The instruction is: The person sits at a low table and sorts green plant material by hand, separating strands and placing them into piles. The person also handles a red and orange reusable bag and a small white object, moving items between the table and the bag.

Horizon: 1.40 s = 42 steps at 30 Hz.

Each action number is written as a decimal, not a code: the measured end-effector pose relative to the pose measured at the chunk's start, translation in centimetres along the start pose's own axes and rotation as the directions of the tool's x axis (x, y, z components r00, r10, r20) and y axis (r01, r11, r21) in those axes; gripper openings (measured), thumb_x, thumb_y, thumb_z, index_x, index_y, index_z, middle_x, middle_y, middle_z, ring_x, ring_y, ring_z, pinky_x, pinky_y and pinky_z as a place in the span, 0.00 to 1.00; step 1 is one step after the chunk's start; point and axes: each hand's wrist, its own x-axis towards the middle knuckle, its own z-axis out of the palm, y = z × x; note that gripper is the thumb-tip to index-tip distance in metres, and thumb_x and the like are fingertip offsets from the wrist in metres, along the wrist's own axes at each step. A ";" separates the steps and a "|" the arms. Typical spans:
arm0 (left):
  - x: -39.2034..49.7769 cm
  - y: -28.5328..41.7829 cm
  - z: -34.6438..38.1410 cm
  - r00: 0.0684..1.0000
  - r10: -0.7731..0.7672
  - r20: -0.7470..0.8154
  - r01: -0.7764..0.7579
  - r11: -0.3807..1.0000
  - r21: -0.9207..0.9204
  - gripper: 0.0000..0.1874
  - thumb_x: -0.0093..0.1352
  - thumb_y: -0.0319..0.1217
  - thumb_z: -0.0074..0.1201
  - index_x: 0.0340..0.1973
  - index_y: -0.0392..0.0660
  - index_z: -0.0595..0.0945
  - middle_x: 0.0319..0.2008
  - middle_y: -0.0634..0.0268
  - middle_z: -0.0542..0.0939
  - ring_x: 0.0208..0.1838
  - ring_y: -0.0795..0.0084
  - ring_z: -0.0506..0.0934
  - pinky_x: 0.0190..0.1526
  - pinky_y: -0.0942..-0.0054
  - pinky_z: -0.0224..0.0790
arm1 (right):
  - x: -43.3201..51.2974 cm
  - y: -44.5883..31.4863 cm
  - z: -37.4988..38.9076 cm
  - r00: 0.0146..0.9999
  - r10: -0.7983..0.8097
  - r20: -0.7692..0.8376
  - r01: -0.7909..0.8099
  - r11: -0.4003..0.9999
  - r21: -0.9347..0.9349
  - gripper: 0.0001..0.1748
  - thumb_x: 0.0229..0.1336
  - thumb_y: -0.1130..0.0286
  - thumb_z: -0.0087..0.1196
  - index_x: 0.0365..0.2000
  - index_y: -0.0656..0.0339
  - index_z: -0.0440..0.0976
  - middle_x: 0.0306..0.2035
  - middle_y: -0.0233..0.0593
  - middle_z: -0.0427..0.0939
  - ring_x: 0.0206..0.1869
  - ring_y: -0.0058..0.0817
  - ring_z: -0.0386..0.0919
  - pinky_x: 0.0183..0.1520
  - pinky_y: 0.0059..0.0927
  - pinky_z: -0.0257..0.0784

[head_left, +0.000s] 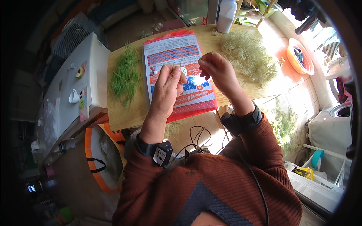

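My left hand (pixel 169 84) is raised over a red-bordered printed plastic bag (pixel 158 53). A thin green stem (pixel 180 65) is pinched between its thumb and forefinger. Facing it, my right hand (pixel 217 67) hangs over the bag's right edge with fingers curled and fingertips close together; anything between them is too small to make out. To the left of the bag lies a pile of thin green sprigs (pixel 125 75). On the right sits a larger heap of pale, curly plant-like strands (pixel 249 53).
A wooden table (pixel 121 115) bears these things, with a white plastic bottle (pixel 226 17) at its far edge. An orange-rimmed bag (pixel 90 158) stands open on the floor at left. Black cables (pixel 200 135) lie below the table. A white table (pixel 65 76) holds a mug (pixel 74 96).
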 end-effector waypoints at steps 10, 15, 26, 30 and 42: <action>0.2 0.4 -1.6 0.990 0.089 -0.112 -0.082 0.995 0.059 0.12 0.72 0.37 0.46 0.39 0.41 0.78 0.29 0.70 0.76 0.24 0.89 0.63 0.22 0.90 0.50 | 2.1 4.7 1.8 0.989 -0.128 -0.070 0.082 0.885 -0.459 0.06 0.56 0.73 0.54 0.34 0.64 0.75 0.28 0.39 0.78 0.30 0.24 0.78 0.34 0.26 0.73; -0.2 1.0 -1.8 0.988 0.009 -0.153 -0.011 1.000 -0.009 0.10 0.71 0.33 0.49 0.39 0.38 0.78 0.31 0.68 0.77 0.28 0.86 0.68 0.27 0.89 0.57 | 2.9 6.0 2.5 0.980 -0.187 -0.072 0.131 0.870 -0.476 0.05 0.54 0.71 0.57 0.30 0.62 0.75 0.31 0.40 0.76 0.32 0.27 0.78 0.34 0.27 0.73; -0.3 1.0 -2.5 0.984 -0.020 -0.175 -0.013 0.982 -0.187 0.05 0.67 0.28 0.52 0.32 0.40 0.76 0.24 0.67 0.75 0.20 0.88 0.63 0.22 0.89 0.53 | 2.8 6.0 2.6 0.984 -0.178 0.027 0.156 0.763 -0.627 0.06 0.52 0.69 0.54 0.27 0.60 0.75 0.31 0.42 0.74 0.40 0.41 0.72 0.43 0.38 0.69; -0.3 1.1 -2.6 0.980 -0.047 -0.194 0.022 0.992 -0.127 0.05 0.66 0.29 0.52 0.35 0.43 0.76 0.24 0.69 0.74 0.18 0.88 0.62 0.19 0.87 0.48 | 2.8 6.6 2.5 0.967 -0.250 0.050 0.220 0.715 -0.663 0.05 0.52 0.69 0.54 0.27 0.60 0.75 0.31 0.42 0.75 0.41 0.42 0.72 0.43 0.38 0.69; -0.3 1.0 -2.4 0.983 -0.057 -0.175 0.029 0.987 -0.158 0.04 0.66 0.28 0.51 0.33 0.42 0.76 0.23 0.69 0.74 0.17 0.88 0.62 0.19 0.87 0.48 | 3.2 6.6 2.2 0.983 -0.168 -0.073 0.116 0.879 -0.463 0.08 0.53 0.71 0.58 0.26 0.65 0.73 0.28 0.39 0.75 0.29 0.27 0.79 0.31 0.27 0.74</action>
